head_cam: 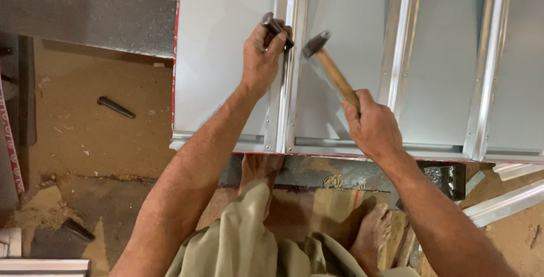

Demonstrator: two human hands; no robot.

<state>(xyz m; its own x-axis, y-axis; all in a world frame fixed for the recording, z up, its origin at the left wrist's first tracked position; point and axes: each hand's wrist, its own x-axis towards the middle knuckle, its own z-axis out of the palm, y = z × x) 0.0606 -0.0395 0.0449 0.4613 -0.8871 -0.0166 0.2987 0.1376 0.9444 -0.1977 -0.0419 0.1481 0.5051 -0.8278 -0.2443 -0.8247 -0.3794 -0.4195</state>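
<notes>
The punch (276, 29), a short dark steel tool, stands tilted on the raised seam (291, 61) of a grey sheet-metal panel (221, 56), gripped in the closed fist of the left hand (260, 61). The right hand (371, 127) is wrapped tight around the wooden handle of a small hammer (317, 43), whose steel head hangs just beside the punch's top, to its right and slightly lower, not touching it.

The risks look plain. The left fingers curl close under the struck end, so a blow that glances off the tilted head could land on the knuckles. A slip of the tip along the smooth folded seam could dent or scar the thin sheet beside it. The panel's red-lined front edge (317, 155) lies near the person's bare feet (258, 169) on the sandy floor, where a dropped tool could fall.

The punch sits inside the left hand and between the two hands, well up the panel from its near edge. A second dark, tapered tool (115, 107) lies on the ground to the left, well apart from both hands.
</notes>
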